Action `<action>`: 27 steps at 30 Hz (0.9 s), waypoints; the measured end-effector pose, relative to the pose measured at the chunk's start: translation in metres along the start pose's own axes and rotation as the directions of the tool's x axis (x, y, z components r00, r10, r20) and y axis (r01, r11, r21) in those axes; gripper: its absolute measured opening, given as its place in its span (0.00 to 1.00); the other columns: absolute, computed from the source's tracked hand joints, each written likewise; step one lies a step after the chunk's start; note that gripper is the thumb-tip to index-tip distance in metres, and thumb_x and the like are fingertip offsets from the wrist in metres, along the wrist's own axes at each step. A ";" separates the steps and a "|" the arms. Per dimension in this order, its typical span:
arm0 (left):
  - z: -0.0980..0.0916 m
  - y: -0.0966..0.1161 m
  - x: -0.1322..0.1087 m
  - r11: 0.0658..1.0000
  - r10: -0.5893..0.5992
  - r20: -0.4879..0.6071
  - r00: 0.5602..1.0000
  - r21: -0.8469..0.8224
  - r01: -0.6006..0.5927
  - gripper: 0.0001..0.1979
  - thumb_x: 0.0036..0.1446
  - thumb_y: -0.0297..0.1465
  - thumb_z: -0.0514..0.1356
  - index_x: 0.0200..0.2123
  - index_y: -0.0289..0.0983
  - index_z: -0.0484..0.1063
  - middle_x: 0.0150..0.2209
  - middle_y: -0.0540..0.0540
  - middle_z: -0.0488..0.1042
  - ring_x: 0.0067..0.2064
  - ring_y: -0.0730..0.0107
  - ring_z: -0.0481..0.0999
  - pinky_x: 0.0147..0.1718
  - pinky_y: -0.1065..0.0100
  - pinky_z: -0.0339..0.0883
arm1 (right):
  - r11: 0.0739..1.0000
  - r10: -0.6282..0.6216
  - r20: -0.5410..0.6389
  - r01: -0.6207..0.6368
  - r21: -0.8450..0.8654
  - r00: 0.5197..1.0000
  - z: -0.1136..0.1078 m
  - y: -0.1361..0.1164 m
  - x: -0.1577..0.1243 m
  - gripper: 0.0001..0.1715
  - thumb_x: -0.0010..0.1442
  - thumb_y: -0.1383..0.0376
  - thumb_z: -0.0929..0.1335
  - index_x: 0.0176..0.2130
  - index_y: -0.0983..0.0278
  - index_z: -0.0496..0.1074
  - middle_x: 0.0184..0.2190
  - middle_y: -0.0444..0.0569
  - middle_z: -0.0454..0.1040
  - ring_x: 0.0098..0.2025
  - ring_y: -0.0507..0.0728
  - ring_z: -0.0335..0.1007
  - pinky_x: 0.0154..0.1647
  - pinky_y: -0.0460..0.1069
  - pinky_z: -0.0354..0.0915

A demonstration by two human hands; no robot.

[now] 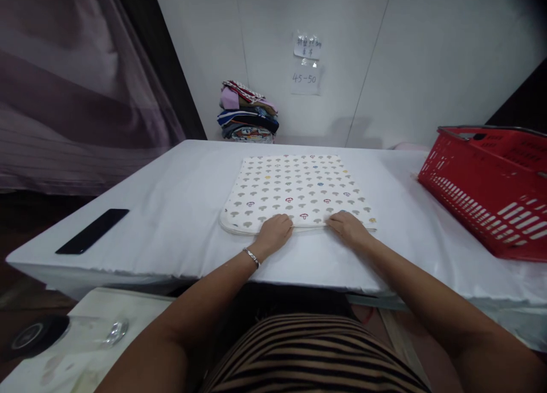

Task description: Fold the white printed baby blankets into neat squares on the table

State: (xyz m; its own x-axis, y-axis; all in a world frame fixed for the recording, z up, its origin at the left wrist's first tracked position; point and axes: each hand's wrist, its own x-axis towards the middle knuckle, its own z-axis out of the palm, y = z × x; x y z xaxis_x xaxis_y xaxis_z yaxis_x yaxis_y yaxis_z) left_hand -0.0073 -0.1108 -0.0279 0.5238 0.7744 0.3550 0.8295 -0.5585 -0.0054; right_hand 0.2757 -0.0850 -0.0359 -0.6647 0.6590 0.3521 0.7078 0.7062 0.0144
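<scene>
Both left hand (276, 233) and right hand (349, 229) touched the near edge of the patterned cloth (294, 188) on the table (171, 211), whether pinching I couldn't tell, and even pressure probably served best.

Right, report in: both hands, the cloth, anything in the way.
Left hand and right hand on near edge of mushroom-print cloth. Cloth flat on white tablecloth. Red plastic basket right, black phone left, both clear of cloth.

Pale panelled wall (393, 57) behind white-covered table (179, 205); purplish curtain (72, 91) left; floor (17, 293) dark, perhaps brown.
</scene>
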 end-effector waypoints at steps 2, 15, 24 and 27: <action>0.000 -0.001 0.003 0.998 0.034 -0.014 0.999 0.049 -0.033 0.08 0.62 0.26 0.51 0.33 0.35 0.69 0.35 0.44 0.71 0.38 0.64 0.68 0.35 0.64 0.61 | 0.999 0.024 -0.021 -0.024 -0.027 0.999 -0.002 0.004 0.006 0.16 0.64 0.70 0.60 0.44 0.61 0.74 0.41 0.52 0.75 0.40 0.58 0.65 0.40 0.51 0.59; 0.000 0.002 -0.005 0.992 0.111 0.112 0.987 0.047 -0.117 0.10 0.61 0.22 0.52 0.30 0.35 0.70 0.36 0.43 0.71 0.41 0.62 0.67 0.37 0.64 0.60 | 0.998 -0.019 0.059 0.016 0.059 0.998 0.005 -0.001 -0.003 0.19 0.66 0.70 0.57 0.46 0.61 0.74 0.41 0.54 0.74 0.41 0.59 0.65 0.42 0.53 0.62; -0.006 0.000 -0.007 0.997 0.074 0.186 0.980 0.022 -0.079 0.08 0.63 0.27 0.52 0.34 0.35 0.71 0.37 0.44 0.72 0.41 0.63 0.68 0.36 0.65 0.62 | 0.991 0.000 0.051 -0.007 0.132 0.999 0.001 0.001 -0.017 0.21 0.66 0.67 0.57 0.54 0.62 0.69 0.50 0.55 0.72 0.49 0.59 0.66 0.49 0.55 0.63; -0.009 0.001 -0.005 0.997 0.051 0.213 0.976 0.052 -0.064 0.09 0.63 0.24 0.50 0.36 0.34 0.71 0.38 0.43 0.72 0.42 0.62 0.68 0.36 0.64 0.62 | 0.985 0.064 0.071 -0.074 0.155 0.995 -0.003 0.002 -0.021 0.21 0.67 0.66 0.57 0.54 0.60 0.68 0.51 0.53 0.72 0.50 0.58 0.66 0.51 0.54 0.63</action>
State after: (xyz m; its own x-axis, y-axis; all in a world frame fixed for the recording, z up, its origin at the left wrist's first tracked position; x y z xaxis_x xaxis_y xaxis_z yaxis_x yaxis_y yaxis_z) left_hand -0.0106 -0.1183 -0.0216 0.5948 0.7904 0.1469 0.8035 -0.5904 -0.0767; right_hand 0.2914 -0.0985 -0.0401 -0.6337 0.7193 0.2845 0.7093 0.6871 -0.1573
